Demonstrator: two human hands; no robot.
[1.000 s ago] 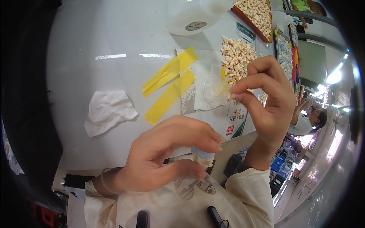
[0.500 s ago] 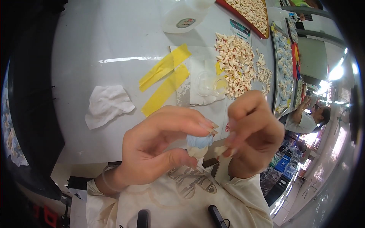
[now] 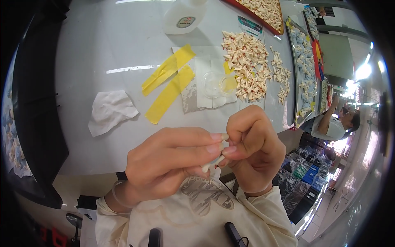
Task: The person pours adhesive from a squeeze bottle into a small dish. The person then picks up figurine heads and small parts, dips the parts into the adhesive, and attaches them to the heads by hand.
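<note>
In front of my chest, my left hand [image 3: 164, 158] is closed round a small light-blue and cream figure part [image 3: 212, 163], mostly covered by the fingers. My right hand [image 3: 261, 150] meets it there, thumb and fingers pinched together against the part. A small cream piece is in that pinch, largely hidden, and a red speck shows just under the fingertips. On the table beyond, a heap of small pointed cream pieces [image 3: 247, 68] with red marks lies beside two shallow clear dishes [image 3: 212, 85] on a white sheet [image 3: 203, 66].
Yellow tape strips [image 3: 168, 96] and a crumpled white cloth [image 3: 111, 110] lie left of the dishes. A translucent jug [image 3: 185, 18] and a red-rimmed tray of cream pieces [image 3: 281, 29] stand farther back. Trays of blue-and-cream parts [image 3: 304, 74] line the right. A person [image 3: 333, 123] sits beyond.
My right hand has moved left and brought its small cream piece against the blue-and-cream part. My left hand has turned its part, so less blue shows.
</note>
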